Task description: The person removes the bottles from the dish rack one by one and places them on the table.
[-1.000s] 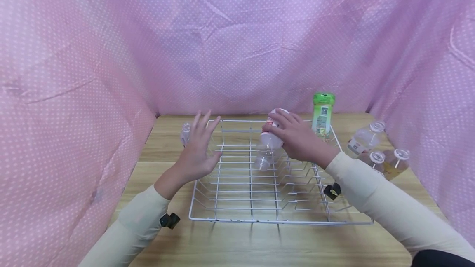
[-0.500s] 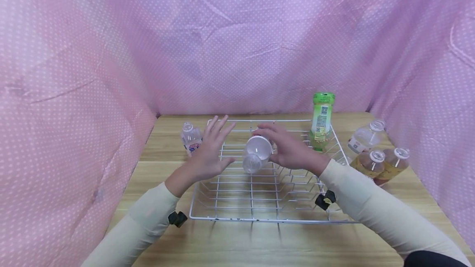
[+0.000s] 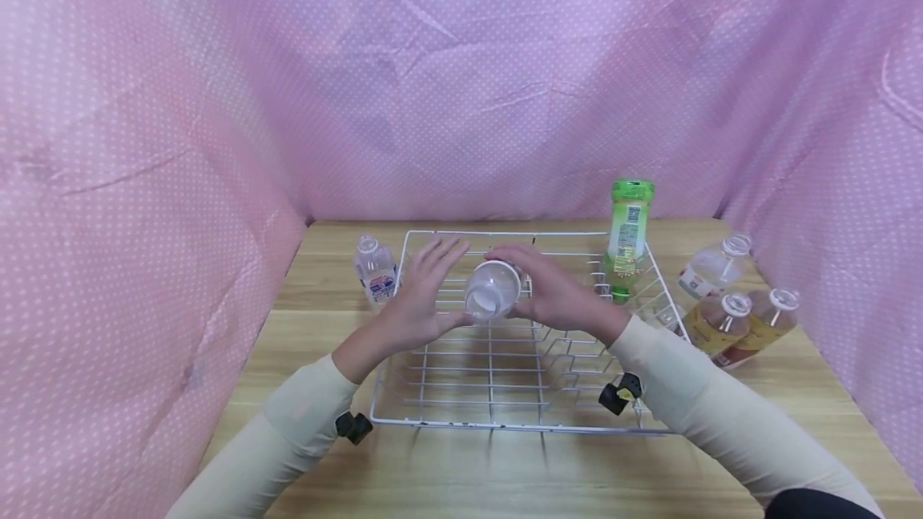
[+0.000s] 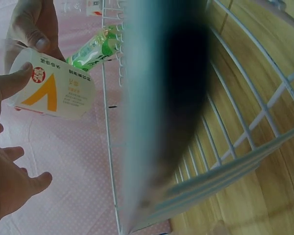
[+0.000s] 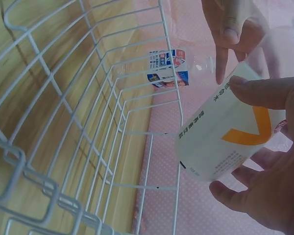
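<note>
My right hand (image 3: 551, 295) grips a clear plastic bottle (image 3: 493, 291) above the rack, its thumb and fingers on either side. The bottle is tilted, with its narrowing neck end facing the head camera. Both wrist views show its white label (image 5: 230, 132) with an orange V shape. On the other side my left hand (image 3: 418, 303) is spread, fingers extended, its thumb tip beside the bottle; whether it touches I cannot tell. Below them lies a white wire rack (image 3: 456, 426). A bottle with a green-and-white label (image 3: 630, 239) leans neck down in the rack's far right corner.
A clear bottle with a blue-and-red label (image 3: 376, 271) stands outside the rack's left side. Right of the rack are a clear bottle (image 3: 714, 267) and two yellow-labelled bottles (image 3: 721, 323). A pink dotted cloth (image 3: 461, 102) hangs around the wooden table (image 3: 433, 479).
The right hand has brought the bottle left and nearer, turning its neck end toward the head camera. My left hand has moved right to meet it, fingers still spread.
</note>
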The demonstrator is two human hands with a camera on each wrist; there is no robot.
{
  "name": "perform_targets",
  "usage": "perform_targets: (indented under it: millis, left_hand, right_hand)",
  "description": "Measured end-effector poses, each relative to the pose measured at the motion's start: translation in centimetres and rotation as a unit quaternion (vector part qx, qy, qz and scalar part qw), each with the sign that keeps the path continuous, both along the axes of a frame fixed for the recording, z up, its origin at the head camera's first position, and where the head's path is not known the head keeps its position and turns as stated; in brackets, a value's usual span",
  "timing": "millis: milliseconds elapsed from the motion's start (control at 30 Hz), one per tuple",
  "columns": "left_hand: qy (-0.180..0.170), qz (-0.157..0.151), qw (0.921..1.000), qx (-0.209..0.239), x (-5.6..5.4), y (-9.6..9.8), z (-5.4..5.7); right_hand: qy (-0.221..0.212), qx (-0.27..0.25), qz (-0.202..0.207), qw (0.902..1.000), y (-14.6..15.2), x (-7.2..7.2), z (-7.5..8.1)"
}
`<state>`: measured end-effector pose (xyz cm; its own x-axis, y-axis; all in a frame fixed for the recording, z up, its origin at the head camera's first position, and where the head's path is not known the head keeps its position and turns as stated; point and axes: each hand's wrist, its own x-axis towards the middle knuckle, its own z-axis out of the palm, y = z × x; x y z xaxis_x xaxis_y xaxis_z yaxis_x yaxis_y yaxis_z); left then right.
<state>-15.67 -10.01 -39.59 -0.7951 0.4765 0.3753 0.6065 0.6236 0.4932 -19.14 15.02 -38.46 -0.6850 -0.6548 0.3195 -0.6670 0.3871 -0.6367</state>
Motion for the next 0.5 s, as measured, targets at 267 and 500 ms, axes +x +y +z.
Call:
perform_targets:
  millis: [267, 500]
  left_hand:
    - [-0.049, -0.007, 0.9980, 0.039, 0.01, 0.49, -0.24]
    - [-0.076, -0.006, 0.9952, 0.061, 0.12, 0.91, -0.32]
  right_hand:
    - [-0.080, -0.022, -0.002, 0.9965, 0.02, 0.16, -0.05]
    - [-0.123, -0.039, 0.002, 0.9917, -0.12, 0.13, -0.39]
